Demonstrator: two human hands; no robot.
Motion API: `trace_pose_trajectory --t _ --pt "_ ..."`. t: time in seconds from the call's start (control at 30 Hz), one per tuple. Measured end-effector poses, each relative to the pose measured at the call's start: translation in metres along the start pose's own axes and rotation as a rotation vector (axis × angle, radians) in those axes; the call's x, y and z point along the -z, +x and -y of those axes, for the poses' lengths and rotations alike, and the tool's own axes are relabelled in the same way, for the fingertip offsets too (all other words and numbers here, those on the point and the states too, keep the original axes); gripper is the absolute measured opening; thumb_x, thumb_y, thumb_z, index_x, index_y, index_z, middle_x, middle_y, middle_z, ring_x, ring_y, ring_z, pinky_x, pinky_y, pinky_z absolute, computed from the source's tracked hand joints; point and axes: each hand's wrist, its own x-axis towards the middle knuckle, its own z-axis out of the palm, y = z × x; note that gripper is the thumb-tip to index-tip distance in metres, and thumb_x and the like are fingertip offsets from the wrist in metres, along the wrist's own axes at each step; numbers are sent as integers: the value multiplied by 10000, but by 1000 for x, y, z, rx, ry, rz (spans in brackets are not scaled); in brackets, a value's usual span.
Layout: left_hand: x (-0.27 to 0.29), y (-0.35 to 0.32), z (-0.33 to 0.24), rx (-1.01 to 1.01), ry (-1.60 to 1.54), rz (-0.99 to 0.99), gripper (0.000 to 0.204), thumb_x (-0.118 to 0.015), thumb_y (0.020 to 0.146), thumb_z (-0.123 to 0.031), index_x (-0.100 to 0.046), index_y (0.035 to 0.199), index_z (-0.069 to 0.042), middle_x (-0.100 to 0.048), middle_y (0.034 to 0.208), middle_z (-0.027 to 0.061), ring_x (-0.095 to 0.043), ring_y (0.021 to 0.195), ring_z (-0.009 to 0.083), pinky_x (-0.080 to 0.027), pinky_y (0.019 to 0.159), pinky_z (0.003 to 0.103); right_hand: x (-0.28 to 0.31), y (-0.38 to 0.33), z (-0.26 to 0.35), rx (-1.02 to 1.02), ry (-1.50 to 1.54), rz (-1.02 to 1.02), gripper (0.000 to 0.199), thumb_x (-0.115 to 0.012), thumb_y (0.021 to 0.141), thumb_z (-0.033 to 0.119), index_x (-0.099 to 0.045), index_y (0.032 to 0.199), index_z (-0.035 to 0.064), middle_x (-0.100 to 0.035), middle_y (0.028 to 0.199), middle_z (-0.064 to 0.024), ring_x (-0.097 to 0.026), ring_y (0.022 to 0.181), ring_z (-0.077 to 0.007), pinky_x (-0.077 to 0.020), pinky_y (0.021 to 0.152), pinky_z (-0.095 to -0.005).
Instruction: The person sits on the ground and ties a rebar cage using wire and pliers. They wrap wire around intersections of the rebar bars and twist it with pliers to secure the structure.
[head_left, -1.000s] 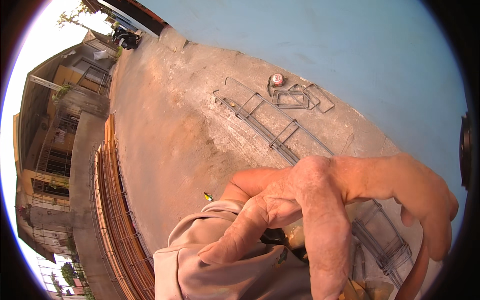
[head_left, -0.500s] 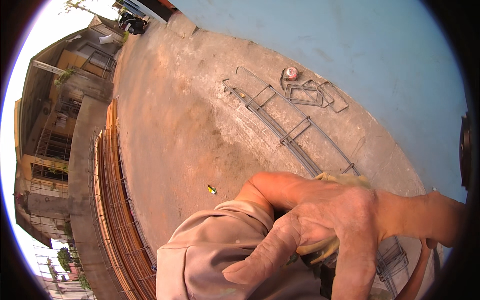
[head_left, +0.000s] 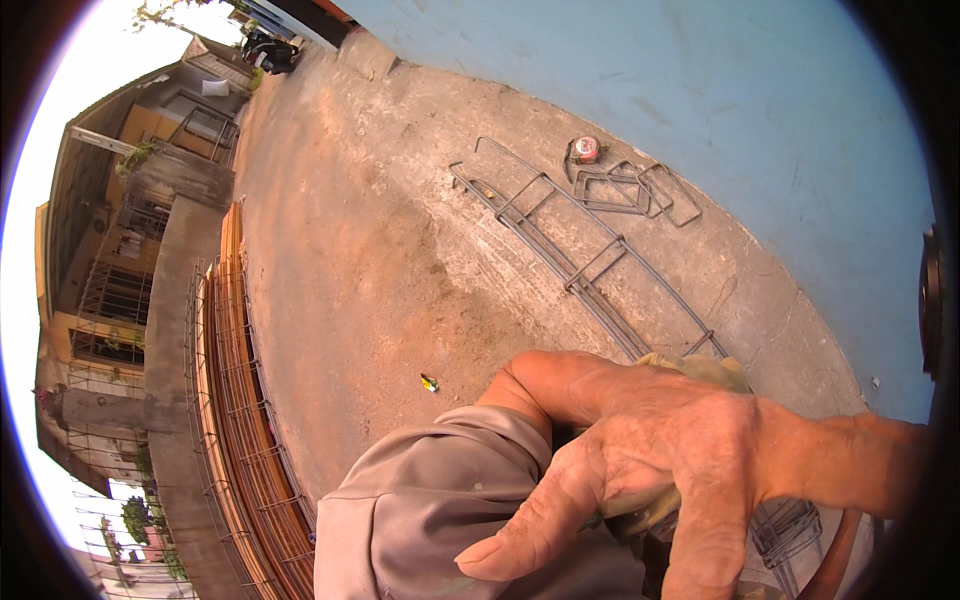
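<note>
My right hand [head_left: 690, 430] is raised close in front of me, its bare forearm coming from the right edge. Its fingers are spread, with nothing in them. Behind it is a bare limb coming out of grey-beige cloth [head_left: 420, 510]. An olive-yellow fabric thing [head_left: 700, 370], perhaps a glove, shows in part behind the hand. I cannot make out my left hand there. Beyond it a long frame of steel bars [head_left: 585, 270], tied with cross ties, lies on the ground; its near end is partly covered by my hand.
Several loose bent steel stirrups [head_left: 612, 190] and a red and white tape measure [head_left: 586, 150] lie by the blue wall [head_left: 760, 120]. A small yellow-green scrap [head_left: 429, 382] is on the ground. Stacked brown bars [head_left: 245, 400] run along the left; a motorbike [head_left: 268, 52] stands far off.
The whole view has shifted slightly, so the ground and steel frame sit a little lower and further right. My right hand keeps nearly the same spread pose.
</note>
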Motion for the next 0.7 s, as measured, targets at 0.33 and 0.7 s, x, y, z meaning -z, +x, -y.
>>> trace_pose_trajectory --t 0.33,0.7 --pt "-6 -1 4 -5 -14 -8 481 -572 914 -555 -656 1029 -95 -506 1293 217 -478 1253 353 -375 1038 503 2 -1 0 -5 -4 9 234 -515 956 178 -630 980 -25 -638 892 -225 -589 827 -411 -465 768 -442" --pt "-2 -3 11 -13 -38 -19 457 -571 924 -532 -646 1020 -91 -504 1306 209 -478 1255 334 -379 1035 487 1 -2 5 -9 -11 22 247 -513 958 190 -640 984 -21 -649 901 -230 -599 830 -421 -474 764 -446"
